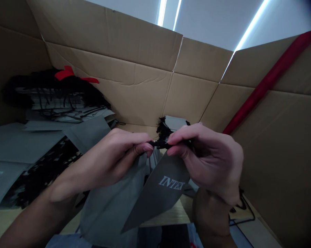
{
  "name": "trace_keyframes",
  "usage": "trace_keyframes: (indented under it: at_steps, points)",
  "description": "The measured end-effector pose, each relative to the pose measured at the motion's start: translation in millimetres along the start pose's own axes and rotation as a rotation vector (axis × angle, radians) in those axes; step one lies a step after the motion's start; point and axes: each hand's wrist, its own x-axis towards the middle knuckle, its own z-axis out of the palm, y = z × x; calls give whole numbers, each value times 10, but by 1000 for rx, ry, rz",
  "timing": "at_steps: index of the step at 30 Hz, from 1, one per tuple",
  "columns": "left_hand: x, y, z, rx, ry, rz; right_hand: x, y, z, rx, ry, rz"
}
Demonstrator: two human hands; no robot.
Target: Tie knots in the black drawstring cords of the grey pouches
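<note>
My left hand (119, 151) and my right hand (209, 155) meet in front of me, each with thumb and forefinger pinched. Between the fingertips runs a short black cord (160, 144), gripped at both sides. Below my right fingers hangs a tilted dark grey flat piece (155, 199) printed "INTEX"; where it joins the cord is hidden. Another grey piece (111, 210) hangs under my left hand, and its top edge lies behind the fingers.
At the left lie grey pieces (44, 141) over bunched black cords (45, 177), with a taller stack (57, 100) and red strips (65, 73) behind. A small pile (174, 122) stands beyond my hands. Cardboard walls (135, 75) enclose the wooden surface (171, 215); a red band (269, 81) crosses the right.
</note>
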Motion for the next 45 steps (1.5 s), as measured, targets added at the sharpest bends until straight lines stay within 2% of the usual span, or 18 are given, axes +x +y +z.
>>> trace_keyframes:
  at_steps: [6,14,20,26,31,34,38,43,45]
  points:
    - [14,12,3,13,-17,-34,-20,14,9,7,-27,31]
    - [73,26,-4,-10,10,-43,45,-9,-131,54,-74,108]
    - [70,21,63,-51,103,2,44,-51,1,-69,-68,-7]
    - [85,12,119,-91,179,18,52,-37,74,-84,-51,-63]
    - [58,16,107,-38,149,-5,15,-37,104,-95,-16,-70]
    - [50,22,93,-14,149,27,15,-47,123,-68,-9,-59]
    - [38,32,78,22,200,74,35,-50,135,-49,28,-8]
    - [12,117,118,-61,357,56,39,-49,124,-17,72,70]
    - [10,160,140,-71,386,56,44,-59,125,-7,75,90]
